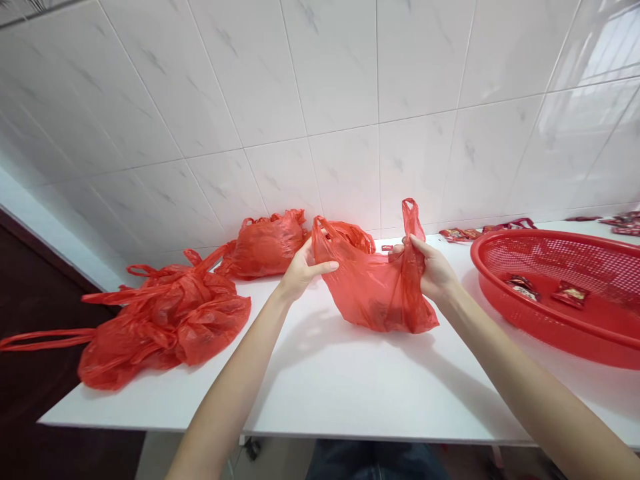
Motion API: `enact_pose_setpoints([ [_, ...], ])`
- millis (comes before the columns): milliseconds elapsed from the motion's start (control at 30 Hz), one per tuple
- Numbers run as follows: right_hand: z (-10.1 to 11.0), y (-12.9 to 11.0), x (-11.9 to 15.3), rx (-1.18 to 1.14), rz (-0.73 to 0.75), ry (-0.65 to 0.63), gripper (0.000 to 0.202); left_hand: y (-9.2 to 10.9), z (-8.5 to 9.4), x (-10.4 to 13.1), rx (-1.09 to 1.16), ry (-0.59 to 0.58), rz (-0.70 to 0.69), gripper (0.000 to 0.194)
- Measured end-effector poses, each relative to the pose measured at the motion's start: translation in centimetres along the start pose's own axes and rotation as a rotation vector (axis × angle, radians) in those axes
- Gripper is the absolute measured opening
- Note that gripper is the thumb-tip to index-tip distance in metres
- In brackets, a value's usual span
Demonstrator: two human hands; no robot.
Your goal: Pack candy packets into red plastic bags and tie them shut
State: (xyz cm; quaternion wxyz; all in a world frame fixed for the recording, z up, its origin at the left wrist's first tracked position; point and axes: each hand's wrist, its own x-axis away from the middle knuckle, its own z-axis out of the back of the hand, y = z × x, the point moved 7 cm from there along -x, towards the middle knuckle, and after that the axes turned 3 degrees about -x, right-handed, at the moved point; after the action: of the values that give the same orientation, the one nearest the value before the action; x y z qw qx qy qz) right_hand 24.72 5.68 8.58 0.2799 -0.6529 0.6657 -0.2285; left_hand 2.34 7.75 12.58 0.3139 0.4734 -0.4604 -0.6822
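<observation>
Fingers of the right hand (436, 268) grasp one handle (415, 230) of the red bag (367, 287); fingers of the left hand (301, 269) grasp the other, apparently to spread its mouth and support both sides. Bag position: over the desk's (340, 400) middle, between front and rear edges

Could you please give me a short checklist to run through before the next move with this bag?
1. Left hand gripping the red bag: ok, on its left side.
2. Right hand gripping it: ok, on its right side.
3. Handles tied together: not ok, they stand apart.
4. Bag contents identified: cannot tell, the plastic hides them.
5. Bag apart from the red basket: ok, the basket stands to the right.
6. Basket emptied: not ok, small packets lie inside.
</observation>
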Motion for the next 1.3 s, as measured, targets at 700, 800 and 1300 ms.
enact_pose_setpoints([
  [700, -4.0, 0.7, 0.1, 0.038, 0.089, -0.238, 0.032, 5.3, 1.5, 0.8, -0.094, 0.320, -0.071, 0.039],
  [800, -5.4, 0.9, 0.5, 0.054, 0.106, -0.307, 0.032, 5.0, 1.9, 0.6, -0.044, 0.341, -0.073, 0.037],
  [1300, -8.7, 2.7, 1.4, 0.636, 0.330, -0.268, 0.028, 8.6, -0.6, 1.3, -0.289, 0.093, -0.325, 0.028],
])
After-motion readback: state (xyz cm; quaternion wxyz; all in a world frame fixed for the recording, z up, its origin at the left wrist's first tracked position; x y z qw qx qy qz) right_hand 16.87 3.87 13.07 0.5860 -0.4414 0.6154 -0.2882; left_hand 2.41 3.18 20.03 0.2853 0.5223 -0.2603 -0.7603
